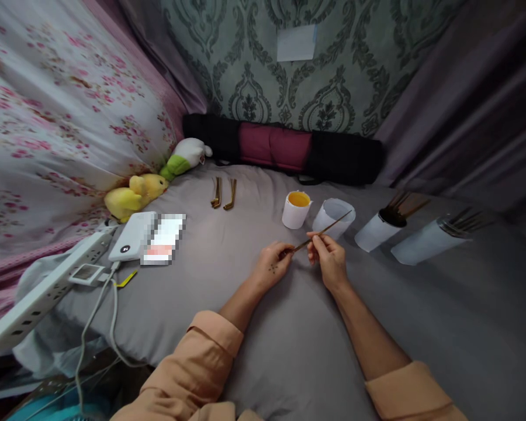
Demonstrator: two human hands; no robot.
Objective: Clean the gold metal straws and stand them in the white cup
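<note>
We hold a stick (337, 221) between our left hand (272, 266) and right hand (328, 257). Beyond them, four containers (295, 216) run rightward across the sheet (228, 245), sticks (415, 207) in the rightmost two. Left of these lie two bundles (218, 192), then a power bank (134, 237); a power strip (48, 286) lies farther left. A bag (274, 146) lies behind, before the wall (254, 64).

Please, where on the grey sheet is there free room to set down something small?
Free: between the blurred item and the left hand; between the bent sticks and the yellow-lined cup; right of the right forearm. Crowded: left edge, with power strip and cables.
</note>
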